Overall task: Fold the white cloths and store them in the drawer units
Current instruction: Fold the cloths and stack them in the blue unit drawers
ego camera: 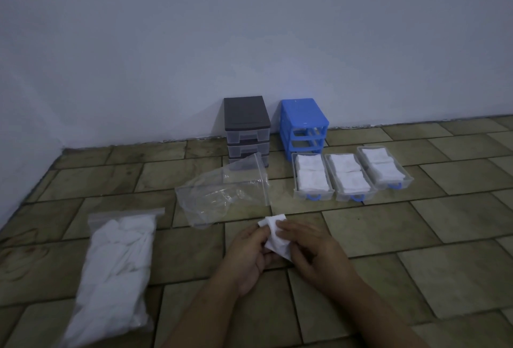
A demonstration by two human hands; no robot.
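A small white cloth [274, 236] is held just above the tiled floor between both hands. My left hand [249, 253] grips its left side, and my right hand [308, 247] pinches its right edge. Three clear drawers with blue handles sit on the floor, left [313, 195], middle [350, 196] and right [404, 177]; each holds folded white cloths. Behind them, against the wall, the blue drawer unit [304, 125] stands with empty slots. Left of it is the grey drawer unit [247, 131], its clear drawers pushed in.
A zip bag full of white cloths [113, 272] lies on the floor at the left. An empty clear zip bag [222, 195] lies crumpled in front of the grey unit. Tiled floor [416, 250] spreads to the right, with a white wall behind.
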